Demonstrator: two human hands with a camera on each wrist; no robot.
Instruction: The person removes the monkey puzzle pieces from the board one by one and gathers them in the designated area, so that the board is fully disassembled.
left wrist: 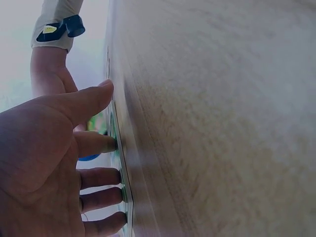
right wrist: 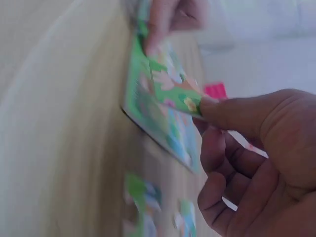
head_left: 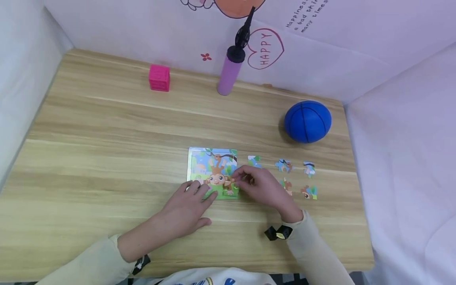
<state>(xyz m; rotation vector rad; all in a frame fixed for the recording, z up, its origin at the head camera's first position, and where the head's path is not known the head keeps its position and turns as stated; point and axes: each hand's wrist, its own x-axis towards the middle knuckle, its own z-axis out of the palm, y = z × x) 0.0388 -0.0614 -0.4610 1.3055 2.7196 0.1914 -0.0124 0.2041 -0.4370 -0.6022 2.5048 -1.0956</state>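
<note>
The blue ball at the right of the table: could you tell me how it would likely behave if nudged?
The blue ball is round and rests free on the flat wooden table, so it would probably roll readily. It looks light, perhaps foam or rubber.

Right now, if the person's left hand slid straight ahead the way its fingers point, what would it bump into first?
The left hand already has its fingertips on the monkey puzzle board, so it meets that at once. Further along that line, probably the purple air pump, though depth is unclear.
</note>
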